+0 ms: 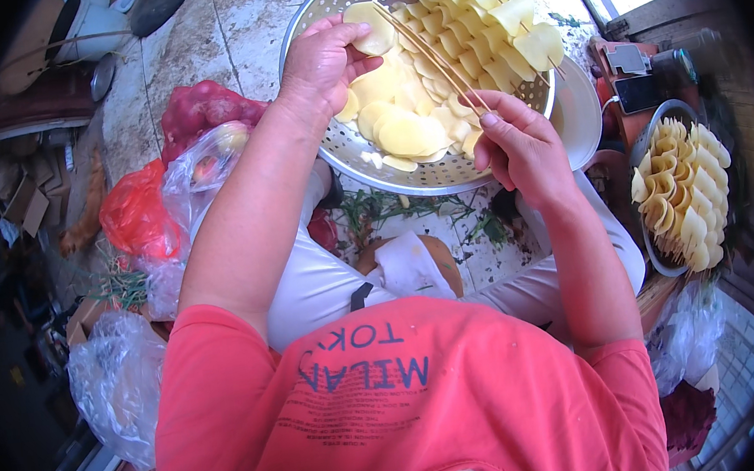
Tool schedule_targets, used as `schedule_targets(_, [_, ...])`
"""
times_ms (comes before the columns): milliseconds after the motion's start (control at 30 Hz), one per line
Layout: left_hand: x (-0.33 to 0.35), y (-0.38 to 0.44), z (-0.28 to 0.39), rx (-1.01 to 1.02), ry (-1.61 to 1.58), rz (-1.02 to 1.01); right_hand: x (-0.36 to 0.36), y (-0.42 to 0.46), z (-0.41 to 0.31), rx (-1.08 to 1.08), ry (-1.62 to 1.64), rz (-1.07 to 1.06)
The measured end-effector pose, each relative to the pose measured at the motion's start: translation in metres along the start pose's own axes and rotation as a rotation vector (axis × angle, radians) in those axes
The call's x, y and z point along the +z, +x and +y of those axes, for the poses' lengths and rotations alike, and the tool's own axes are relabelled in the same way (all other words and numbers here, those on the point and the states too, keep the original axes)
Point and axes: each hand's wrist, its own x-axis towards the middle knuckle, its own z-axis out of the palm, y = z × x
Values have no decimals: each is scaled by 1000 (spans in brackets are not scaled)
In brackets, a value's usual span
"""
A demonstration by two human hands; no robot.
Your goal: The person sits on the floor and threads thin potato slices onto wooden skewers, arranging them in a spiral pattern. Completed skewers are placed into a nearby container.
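My left hand (pixel 328 58) pinches a thin potato slice (pixel 369 29) above the left side of a perforated metal colander (pixel 358 170). In my right hand (pixel 516 136) are thin wooden skewers (pixel 431 52), pointing up and left, their far ends at the slice's upper edge. Whether they pierce the slice I cannot tell. Loose potato slices (pixel 408 132) lie in the colander beneath my hands. Skewered wavy potato slices (pixel 476 28) rest in rows on its upper right side.
A metal bowl of skewered slices (pixel 683 195) stands at the right, near a phone (pixel 637 93) with a cable. At the left are a red mesh bag (pixel 204 109), a red plastic bag (pixel 139 212) and clear plastic bags (pixel 118 386). Green scraps (pixel 381 208) litter the tiled floor.
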Motion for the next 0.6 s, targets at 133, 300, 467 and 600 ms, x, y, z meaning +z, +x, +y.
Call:
schedule_targets(133, [-3,3,1,30,-120,35,-2,1,-2,34,59,-43])
schedule_targets(300, [-2,3,3,85,-182,67,-4,2,0,49,137,-74])
schedule_targets(467, [0,4,6,146,-217,65,-7,3,3,72,179,-91])
schedule_targets(600, [-7,8,8,197,-145,-6,-11,2,-1,103,178,-106])
